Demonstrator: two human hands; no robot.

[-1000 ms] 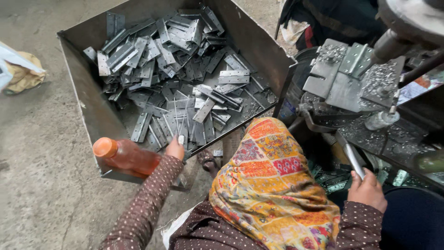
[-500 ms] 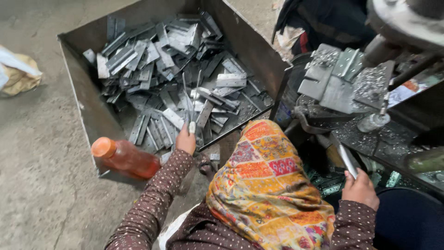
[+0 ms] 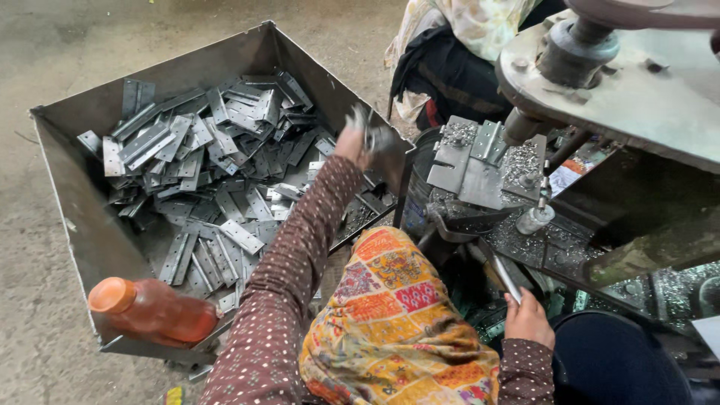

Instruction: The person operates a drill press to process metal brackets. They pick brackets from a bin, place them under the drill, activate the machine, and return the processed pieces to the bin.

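Note:
My left hand (image 3: pixel 352 141) is raised over the right rim of a grey metal bin (image 3: pixel 75 225) and grips a flat metal plate (image 3: pixel 373 136), blurred by motion. The bin is heaped with several grey perforated metal plates (image 3: pixel 210 142). My right hand (image 3: pixel 529 319) rests low on the right, closed around a thin metal lever (image 3: pixel 504 276) below the machine. A patterned orange and yellow cloth (image 3: pixel 394 322) covers my lap between the two arms.
A drill-press type machine (image 3: pixel 630 90) with a table holding metal plates (image 3: pixel 480 161) and shavings stands at right. An orange plastic bottle (image 3: pixel 150 311) lies on the bin's near corner. Bare concrete floor (image 3: pixel 30 345) lies left. Another person's clothing (image 3: pixel 465 45) shows at the top.
My left hand went from reaching down into the bin to lifting up and rightward with a plate in it. My right hand has stayed on the lever.

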